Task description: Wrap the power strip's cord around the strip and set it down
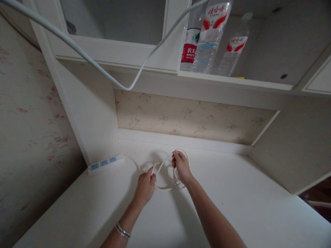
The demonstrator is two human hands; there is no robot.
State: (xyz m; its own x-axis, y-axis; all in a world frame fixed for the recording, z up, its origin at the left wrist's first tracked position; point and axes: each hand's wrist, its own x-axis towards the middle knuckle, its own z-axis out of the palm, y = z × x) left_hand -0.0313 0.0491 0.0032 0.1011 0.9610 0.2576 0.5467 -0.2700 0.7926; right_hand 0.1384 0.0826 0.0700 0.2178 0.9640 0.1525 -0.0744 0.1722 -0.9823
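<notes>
A white power strip [106, 164] with blue socket faces lies at the left of the white desktop. Its white cord [166, 189] runs right from the strip and forms loose loops between my hands. My left hand [145, 186] is closed around a few gathered strands of this cord. To its right and slightly farther back, my right hand [181, 166] pinches a stretch of the cord between thumb and fingers. More loops hang or lie beside and behind the right hand; where the cord's plug end is I cannot tell.
A thick white cable [103, 70] droops across the upper view, nearer the camera. Above the desktop [219, 213], a shelf [258, 82] holds several plastic bottles [234, 48]. Side panels flank the desk, and flowered wallpaper [165, 112] shows at the back.
</notes>
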